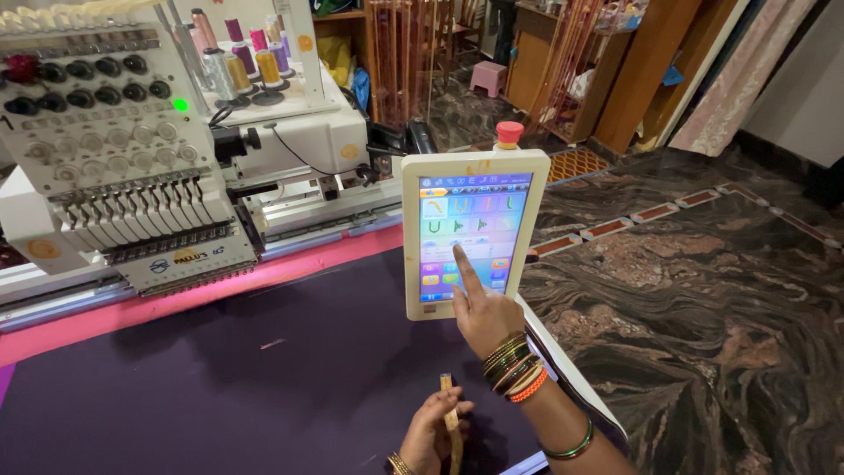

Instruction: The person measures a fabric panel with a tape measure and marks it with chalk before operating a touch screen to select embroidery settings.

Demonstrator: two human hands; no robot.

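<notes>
In a workshop w/ marble floor (703, 290), over dark purple cloth (264, 369) on the surface, right hand (482, 317) points index finger up onto upright touch panel (470, 230) directly above; left hand (431, 435), lower, grip closed on tape strip (451, 422).

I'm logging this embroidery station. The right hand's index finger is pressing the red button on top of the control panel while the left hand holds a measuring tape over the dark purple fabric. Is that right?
Not quite. In the head view, the right hand presses its index finger on the touchscreen, not the red button, which is untouched. The left hand does hold the measuring tape over the dark purple fabric.
</notes>
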